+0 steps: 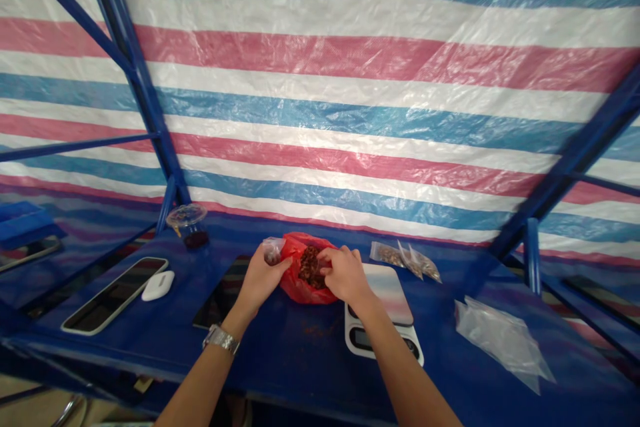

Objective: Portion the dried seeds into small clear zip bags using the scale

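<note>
A red plastic bag (311,296) stands with its mouth open on the blue table, filled with dark brown, dried-looking pieces (309,265). On its left side my left hand (263,278) is closed around a small clear plastic bag (273,249), the thumb lying against the red bag's edge. My right hand (346,273) reaches over the red bag's right rim, fingers curled together at the brown pieces; what they pinch is hidden. Partly under my right forearm sits a white kitchen scale (393,297), its plate bare where it shows.
Filled small bags (400,256) lie behind the scale, and flat clear bags (503,337) to the right. To the left are a dark tablet-like slab (223,293), a phone (117,293), a white earbud case (158,285) and a plastic cup (193,227). Blue metal posts (150,100) frame the table.
</note>
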`<state>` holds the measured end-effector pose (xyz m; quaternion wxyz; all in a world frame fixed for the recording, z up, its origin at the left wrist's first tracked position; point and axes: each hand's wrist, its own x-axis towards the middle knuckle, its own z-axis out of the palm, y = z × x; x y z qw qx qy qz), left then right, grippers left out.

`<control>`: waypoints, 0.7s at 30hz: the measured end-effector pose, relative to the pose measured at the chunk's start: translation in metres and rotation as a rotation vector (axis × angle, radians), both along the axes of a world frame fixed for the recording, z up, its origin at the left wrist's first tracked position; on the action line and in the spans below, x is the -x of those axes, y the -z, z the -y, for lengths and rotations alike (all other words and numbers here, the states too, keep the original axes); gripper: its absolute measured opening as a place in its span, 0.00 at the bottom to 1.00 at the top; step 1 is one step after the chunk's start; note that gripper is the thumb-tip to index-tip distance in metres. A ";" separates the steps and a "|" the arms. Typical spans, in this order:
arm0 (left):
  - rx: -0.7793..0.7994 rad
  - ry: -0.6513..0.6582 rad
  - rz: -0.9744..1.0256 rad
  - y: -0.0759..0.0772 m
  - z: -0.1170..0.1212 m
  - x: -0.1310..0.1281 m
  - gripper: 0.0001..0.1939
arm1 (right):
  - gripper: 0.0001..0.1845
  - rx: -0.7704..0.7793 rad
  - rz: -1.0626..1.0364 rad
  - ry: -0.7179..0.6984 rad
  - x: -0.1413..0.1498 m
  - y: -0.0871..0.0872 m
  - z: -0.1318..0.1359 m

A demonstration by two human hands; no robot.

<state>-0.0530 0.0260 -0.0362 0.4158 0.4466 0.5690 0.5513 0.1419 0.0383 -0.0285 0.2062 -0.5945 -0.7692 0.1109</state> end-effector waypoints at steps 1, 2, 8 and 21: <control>-0.053 -0.020 -0.051 -0.003 0.002 0.001 0.20 | 0.17 0.002 0.001 0.007 -0.002 -0.001 0.001; -0.107 -0.028 -0.119 -0.005 0.005 0.002 0.19 | 0.17 0.002 -0.004 0.011 -0.004 -0.002 0.003; -0.272 -0.092 -0.351 -0.014 0.021 0.003 0.18 | 0.17 0.007 -0.207 -0.013 -0.012 -0.010 0.007; -0.252 -0.045 -0.539 -0.014 0.032 -0.017 0.08 | 0.14 -0.062 -0.640 -0.277 -0.020 -0.057 0.018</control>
